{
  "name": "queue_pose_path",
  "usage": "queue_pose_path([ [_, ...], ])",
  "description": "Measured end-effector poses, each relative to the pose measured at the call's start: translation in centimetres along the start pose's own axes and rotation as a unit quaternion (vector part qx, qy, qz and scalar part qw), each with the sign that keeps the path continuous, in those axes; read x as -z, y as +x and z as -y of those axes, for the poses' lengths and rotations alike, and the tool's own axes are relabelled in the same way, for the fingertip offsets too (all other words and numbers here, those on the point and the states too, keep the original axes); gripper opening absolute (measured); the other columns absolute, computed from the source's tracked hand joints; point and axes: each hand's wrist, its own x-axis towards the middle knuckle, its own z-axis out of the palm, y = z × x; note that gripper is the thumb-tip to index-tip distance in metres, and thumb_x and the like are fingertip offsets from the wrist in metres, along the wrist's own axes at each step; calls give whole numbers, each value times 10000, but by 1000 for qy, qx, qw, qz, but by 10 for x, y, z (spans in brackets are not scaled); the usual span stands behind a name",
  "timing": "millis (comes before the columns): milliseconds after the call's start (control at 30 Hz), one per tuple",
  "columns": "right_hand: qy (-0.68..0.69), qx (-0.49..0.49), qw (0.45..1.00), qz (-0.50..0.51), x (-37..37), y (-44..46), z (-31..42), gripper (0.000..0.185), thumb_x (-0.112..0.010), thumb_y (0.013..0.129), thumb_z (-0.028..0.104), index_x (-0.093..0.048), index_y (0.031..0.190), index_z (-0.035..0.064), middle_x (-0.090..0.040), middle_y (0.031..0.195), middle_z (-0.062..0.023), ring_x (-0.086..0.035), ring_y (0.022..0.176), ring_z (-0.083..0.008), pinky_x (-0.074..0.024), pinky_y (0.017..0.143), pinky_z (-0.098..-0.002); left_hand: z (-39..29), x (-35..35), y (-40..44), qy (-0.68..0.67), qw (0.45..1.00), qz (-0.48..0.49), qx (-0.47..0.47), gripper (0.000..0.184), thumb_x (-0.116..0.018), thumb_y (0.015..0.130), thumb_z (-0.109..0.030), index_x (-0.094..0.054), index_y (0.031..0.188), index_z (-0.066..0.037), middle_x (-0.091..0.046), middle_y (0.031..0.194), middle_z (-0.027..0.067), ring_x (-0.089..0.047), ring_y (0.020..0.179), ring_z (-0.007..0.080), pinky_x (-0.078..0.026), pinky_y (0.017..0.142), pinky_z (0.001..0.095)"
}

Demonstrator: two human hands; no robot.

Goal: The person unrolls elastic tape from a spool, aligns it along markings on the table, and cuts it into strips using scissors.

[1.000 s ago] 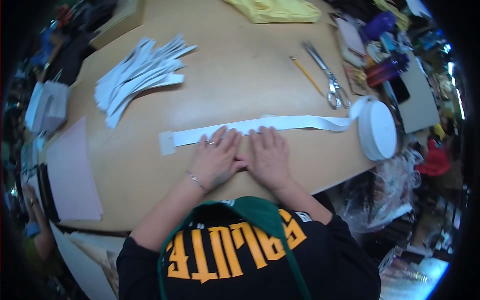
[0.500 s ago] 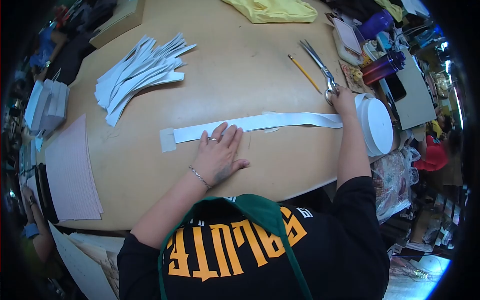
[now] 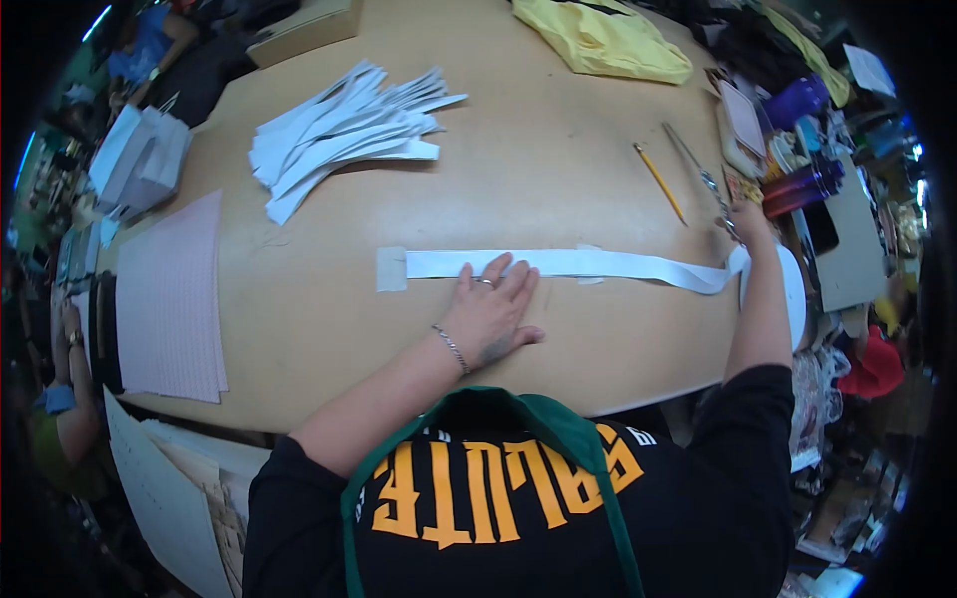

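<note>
My left hand (image 3: 498,307) lies flat, fingers stretched out, on a white band (image 3: 618,265) that runs across the table. The band's left end meets a piece of tape (image 3: 392,269). To the right it curves and twists up to a white roll (image 3: 788,299), partly hidden behind my right forearm. My right hand (image 3: 750,221) is closed round the handles of metal scissors (image 3: 703,174), which are turned on edge with the blades pointing away from me. A yellow pencil (image 3: 660,184) lies just left of the scissors.
A heap of cut white strips (image 3: 344,135) lies at the far left, near a stack of pink sheets (image 3: 169,299). Yellow cloth (image 3: 603,40) is at the back. A purple bottle (image 3: 802,187) and a plastic box (image 3: 743,130) crowd the right edge. Other people sit at the left.
The view has shifted, so the table appears farther right. My right hand has taken hold of the scissors and turned them on edge. My left hand stays on the band.
</note>
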Motion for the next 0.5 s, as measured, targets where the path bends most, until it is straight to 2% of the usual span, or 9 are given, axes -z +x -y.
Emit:
queue_pose_path([
  [67,126,-5,992,-26,4,-15,-13,159,-663,750,185,-615,740,34,-540,587,-46,-510,513,-97,-370,459,-252,0,-1,0,0,1000,-4,2,731,-458,835,-543,-315,1342,-37,-324,1358,120,-230,1307,299,-242,1004,564],
  [133,314,25,945,-87,6,-54,-7,195,-647,782,217,-569,742,43,-477,566,-11,-444,475,-91,-337,447,-248,0,-3,1,-5,1000,-3,-1,732,-461,833,-545,-315,1340,-38,-333,1345,120,-234,1305,298,-242,1004,566],
  [200,400,113,904,-98,4,-115,9,242,-629,809,254,-541,758,34,-460,560,-5,-440,471,-95,-343,447,-242,1,-7,0,-5,1000,-22,1,736,-471,825,-546,-316,1338,-40,-341,1334,114,-241,1301,296,-241,1001,574],
  [267,494,153,856,-6,-18,-167,3,289,-593,839,305,-531,766,32,-506,604,-23,-490,500,-103,-367,459,-223,1,-9,1,-5,1000,-28,-3,740,-479,820,-546,-317,1339,-44,-338,1340,111,-243,1299,296,-240,998,578],
  [333,573,69,809,110,-53,-224,-13,312,-565,856,331,-527,782,30,-543,651,-34,-537,540,-114,-403,481,-223,0,-12,-1,3,999,-35,2,738,-503,811,-532,-320,1343,-54,-332,1354,109,-244,1300,293,-242,995,575],
  [400,470,73,832,284,-72,-266,-3,356,-578,843,390,-522,799,41,-544,667,-25,-544,578,-107,-423,517,-234,-1,-8,1,9,1000,-27,2,739,-512,808,-527,-320,1346,-59,-328,1360,111,-242,1302,292,-241,996,571],
  [467,393,51,842,367,-76,-298,11,402,-592,823,450,-513,800,56,-527,658,-9,-519,592,-89,-421,540,-237,-1,-8,1,12,999,-30,-4,744,-516,803,-533,-325,1347,-61,-327,1363,110,-241,1302,289,-236,1002,563],
  [500,400,28,825,399,-77,-307,13,417,-585,821,472,-507,788,63,-521,656,-5,-508,594,-83,-417,544,-233,-1,-7,1,18,999,-26,-6,745,-514,803,-536,-327,1346,-62,-326,1364,110,-242,1301,288,-234,1003,561],
])
